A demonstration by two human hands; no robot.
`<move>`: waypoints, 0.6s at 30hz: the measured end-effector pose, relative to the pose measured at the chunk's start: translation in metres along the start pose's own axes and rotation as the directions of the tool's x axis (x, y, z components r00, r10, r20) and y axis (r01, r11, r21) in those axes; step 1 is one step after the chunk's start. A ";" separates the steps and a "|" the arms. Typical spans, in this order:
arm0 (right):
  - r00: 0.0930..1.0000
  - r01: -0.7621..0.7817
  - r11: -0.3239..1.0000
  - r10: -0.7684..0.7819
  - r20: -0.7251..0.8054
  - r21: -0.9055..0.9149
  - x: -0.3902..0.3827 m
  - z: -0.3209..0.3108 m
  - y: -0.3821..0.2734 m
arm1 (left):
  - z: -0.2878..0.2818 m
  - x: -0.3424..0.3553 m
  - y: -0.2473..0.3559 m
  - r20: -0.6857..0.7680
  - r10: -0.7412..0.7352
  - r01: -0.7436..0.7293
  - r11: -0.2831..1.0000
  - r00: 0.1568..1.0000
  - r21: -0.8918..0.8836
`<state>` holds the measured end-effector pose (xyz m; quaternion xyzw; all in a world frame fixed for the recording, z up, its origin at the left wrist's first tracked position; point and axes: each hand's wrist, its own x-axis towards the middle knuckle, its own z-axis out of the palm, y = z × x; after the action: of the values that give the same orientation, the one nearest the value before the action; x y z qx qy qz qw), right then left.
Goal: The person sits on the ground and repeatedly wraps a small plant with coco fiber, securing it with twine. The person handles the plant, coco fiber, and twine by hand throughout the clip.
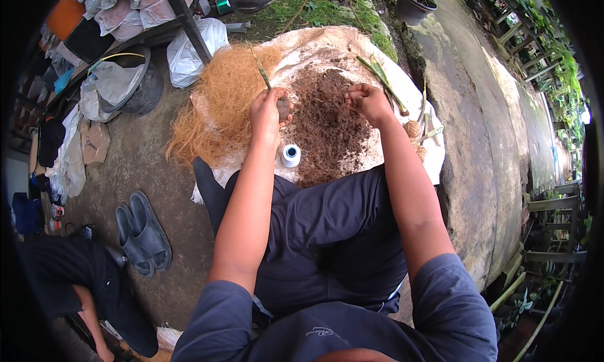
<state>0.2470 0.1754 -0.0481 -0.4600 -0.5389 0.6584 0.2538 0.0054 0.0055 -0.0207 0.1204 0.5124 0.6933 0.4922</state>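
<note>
Well left of the brown soil heap [330, 129], we see grey slippers [143, 233], then orange fibre [220, 104] spread nearer to it. By the heap's left edge, our left hand [265, 114] has its fingers clamped on a dark ball [284, 109], and a green stalk [261, 72] juts from the grip. Just left of the heap's near part stands a white spool [290, 155]. Beside the heap's right edge, our right hand [368, 102] has bent fingers; whether they pinch anything, we cannot tell. Right of the heap lie green leaves [389, 90] and round brown balls [413, 130].
</note>
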 end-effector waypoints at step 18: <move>0.988 0.138 0.453 -0.127 0.089 -0.881 -0.004 0.025 0.012 | -0.001 -0.001 -0.001 -0.015 0.000 0.001 0.999 1.000 0.045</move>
<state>0.2283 0.1567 -0.0584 -0.4780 -0.8369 0.2654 0.0269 0.0055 0.0038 -0.0214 0.1263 0.5315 0.6824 0.4857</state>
